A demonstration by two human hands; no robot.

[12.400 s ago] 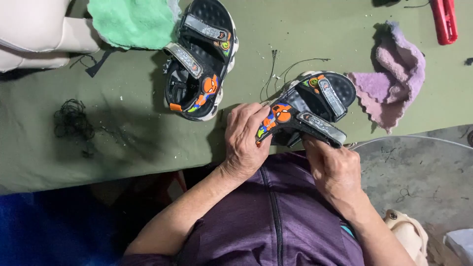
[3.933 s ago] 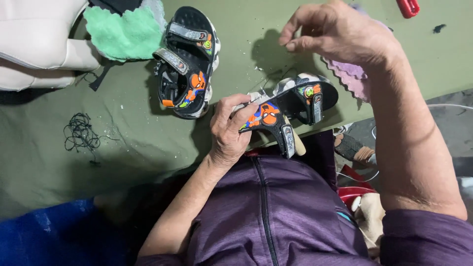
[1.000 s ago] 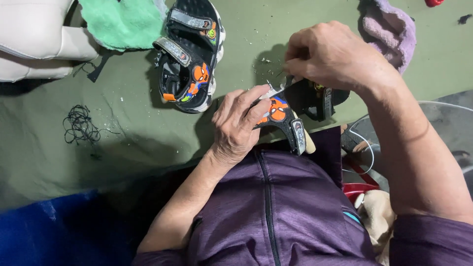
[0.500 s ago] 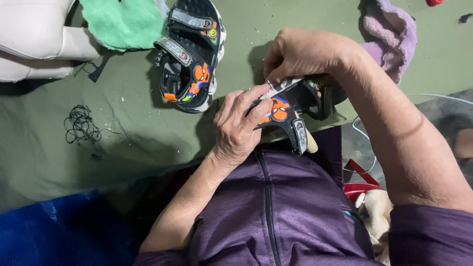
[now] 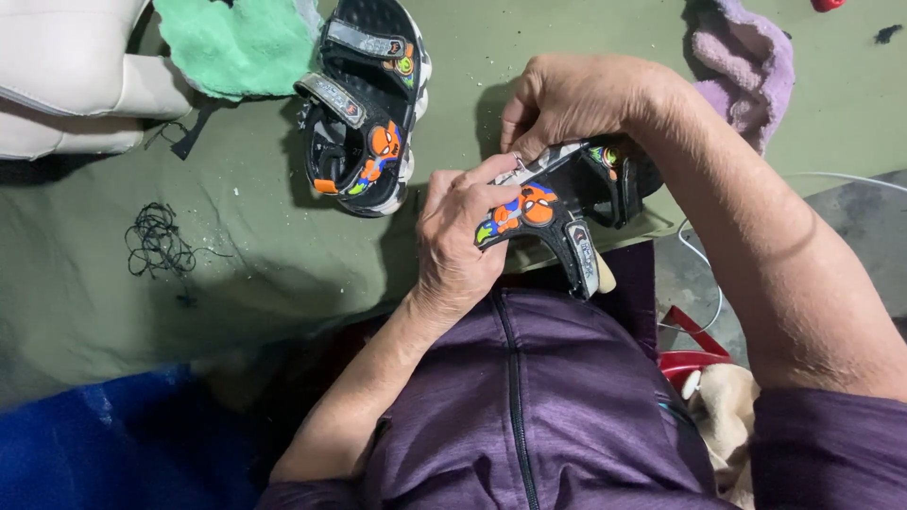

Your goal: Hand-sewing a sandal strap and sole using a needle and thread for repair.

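olive-green counter [image 5: 283, 274] carries a second sandal [image 5: 368, 113]; beside it, left hand [image 5: 458, 241] grips the child's sandal [image 5: 557, 203] steady while right hand [image 5: 567, 99] pinches at its strap.

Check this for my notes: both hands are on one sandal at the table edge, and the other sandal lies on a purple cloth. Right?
Not quite. In the head view, the other sandal lies partly on a green cloth, not the purple cloth. Both the left hand and right hand are on the held sandal.
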